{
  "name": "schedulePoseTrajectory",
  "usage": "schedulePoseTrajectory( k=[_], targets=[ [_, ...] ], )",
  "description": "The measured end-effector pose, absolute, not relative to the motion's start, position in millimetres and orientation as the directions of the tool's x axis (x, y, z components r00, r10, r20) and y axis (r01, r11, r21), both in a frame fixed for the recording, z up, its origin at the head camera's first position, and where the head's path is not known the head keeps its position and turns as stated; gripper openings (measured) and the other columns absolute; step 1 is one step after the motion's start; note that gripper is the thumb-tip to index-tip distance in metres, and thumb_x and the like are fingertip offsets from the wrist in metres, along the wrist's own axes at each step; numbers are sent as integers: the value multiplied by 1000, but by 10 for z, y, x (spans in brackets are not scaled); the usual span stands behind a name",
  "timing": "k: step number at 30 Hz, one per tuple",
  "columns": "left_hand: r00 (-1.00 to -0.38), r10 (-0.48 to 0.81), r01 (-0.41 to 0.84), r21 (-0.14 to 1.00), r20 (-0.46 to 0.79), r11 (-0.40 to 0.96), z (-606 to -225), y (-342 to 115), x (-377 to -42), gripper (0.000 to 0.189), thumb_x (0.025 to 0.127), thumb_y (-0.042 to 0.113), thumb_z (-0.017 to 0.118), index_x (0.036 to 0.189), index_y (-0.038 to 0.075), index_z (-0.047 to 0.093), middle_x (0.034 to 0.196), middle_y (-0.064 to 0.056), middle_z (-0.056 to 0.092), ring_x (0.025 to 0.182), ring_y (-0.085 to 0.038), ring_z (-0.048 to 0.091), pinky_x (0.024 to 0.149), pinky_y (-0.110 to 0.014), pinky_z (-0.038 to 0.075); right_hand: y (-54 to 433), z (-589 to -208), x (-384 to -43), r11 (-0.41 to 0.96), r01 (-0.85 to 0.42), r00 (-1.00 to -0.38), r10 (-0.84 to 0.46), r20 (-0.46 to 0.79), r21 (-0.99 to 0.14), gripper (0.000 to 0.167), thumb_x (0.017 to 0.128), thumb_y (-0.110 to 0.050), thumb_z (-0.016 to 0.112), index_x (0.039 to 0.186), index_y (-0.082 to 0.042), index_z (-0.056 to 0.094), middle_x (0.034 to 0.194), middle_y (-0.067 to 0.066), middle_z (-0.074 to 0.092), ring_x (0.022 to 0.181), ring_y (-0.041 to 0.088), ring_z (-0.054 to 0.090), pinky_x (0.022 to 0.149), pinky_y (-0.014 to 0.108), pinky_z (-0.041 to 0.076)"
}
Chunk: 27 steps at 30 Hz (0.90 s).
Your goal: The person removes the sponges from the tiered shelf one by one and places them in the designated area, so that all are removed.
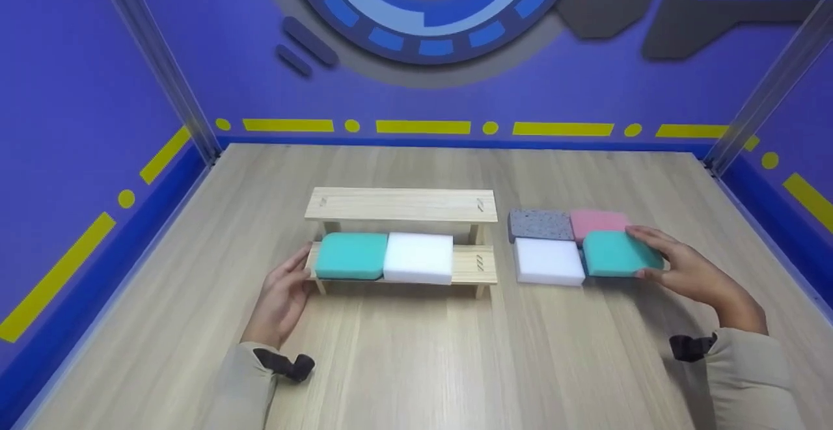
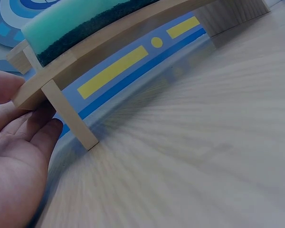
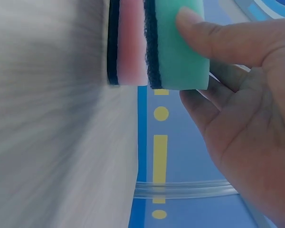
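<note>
Left hand (image 1: 283, 293): clamped on left end of lower step, two-step pale wooden rack (image 1: 400, 205)
Right hand (image 1: 683, 270): clamped on teal rectangular foam sponge (image 1: 615, 254), dark base; held above pale wooden tabletop (image 1: 423, 358), right of rack
Lower step: bearing second teal sponge (image 1: 351, 255) beside white square foam block (image 1: 418, 257)
Rack's right: another white block (image 1: 550, 262); behind, speckled grey sponge (image 1: 540, 224), pink sponge (image 1: 600, 222)

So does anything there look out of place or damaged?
Nothing looks spilled or damaged. But the white sponge on the lower wooden shelf sits slightly forward of the green sponge, apparently poking past the front edge.
</note>
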<state>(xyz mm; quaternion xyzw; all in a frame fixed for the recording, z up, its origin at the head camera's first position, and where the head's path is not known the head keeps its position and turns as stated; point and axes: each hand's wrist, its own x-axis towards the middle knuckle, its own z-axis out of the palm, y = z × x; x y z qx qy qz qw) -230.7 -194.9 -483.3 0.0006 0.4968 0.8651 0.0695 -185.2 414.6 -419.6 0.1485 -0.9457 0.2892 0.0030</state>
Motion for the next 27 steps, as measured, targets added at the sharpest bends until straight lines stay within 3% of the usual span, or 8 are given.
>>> schedulePoseTrajectory(
  k=[3,7,10,15,17,19,22,27],
  targets=[
    [-990,124,-120,859,-67,-497,-4839,-1961,-2295,61,92,-12,36,150,-8,15,161,-16,11,149,-24,13,121,-33,18,4157,-4214,-1860,793,-286,-955,-282,92,-538,74,86,-14,68,148,1,31,148,34,28,132,60,25,110,8,9],
    [-989,127,-129,860,-76,-493,-4835,-1964,-2291,62,93,-11,35,150,-7,13,161,-15,11,149,-23,13,121,-32,17,4180,-4264,-1857,784,-323,-944,-302,129,-530,71,86,-12,68,146,4,34,146,35,31,146,13,21,94,-8,8],
    [-989,124,-137,859,-86,-494,-4832,-1956,-2289,62,93,-10,35,151,-6,12,161,-15,11,149,-23,14,122,-33,16,4192,-4293,-1846,781,-319,-945,-302,122,-537,71,87,-12,68,146,4,33,146,35,31,143,1,16,92,-9,7],
    [-989,121,-136,861,-88,-489,-4833,-1950,-2296,62,93,-10,35,151,-6,14,161,-15,12,148,-24,14,122,-34,15,4186,-4307,-1865,788,-272,-956,-288,60,-552,73,87,-15,68,147,4,31,147,36,28,136,56,22,98,-5,7],
    [-989,124,-133,864,-83,-485,-4839,-1949,-2300,62,93,-10,36,151,-6,14,161,-15,12,149,-24,14,122,-34,15,4183,-4316,-1881,788,-259,-957,-286,40,-558,74,87,-16,68,146,5,31,148,37,27,134,59,22,113,8,13],
    [-989,127,-131,864,-78,-486,-4847,-1950,-2300,62,93,-11,36,151,-6,14,161,-16,11,149,-24,14,122,-34,15,4182,-4323,-1892,788,-238,-959,-282,11,-568,75,86,-16,69,147,5,30,148,38,25,135,59,20,122,36,17],
    [-989,129,-126,862,-71,-491,-4858,-1952,-2297,62,93,-11,36,150,-7,14,161,-17,12,148,-25,15,121,-34,17,4175,-4337,-1902,795,-215,-961,-276,-22,-567,76,85,-16,70,146,7,30,148,39,23,135,60,18,108,71,19],
    [-990,125,-124,859,-71,-497,-4859,-1956,-2293,62,93,-11,36,151,-6,15,160,-17,13,148,-25,17,120,-33,19,4160,-4347,-1912,810,-195,-963,-265,-49,-552,78,84,-16,71,145,7,30,147,41,22,134,62,18,103,75,21]
  ],
)
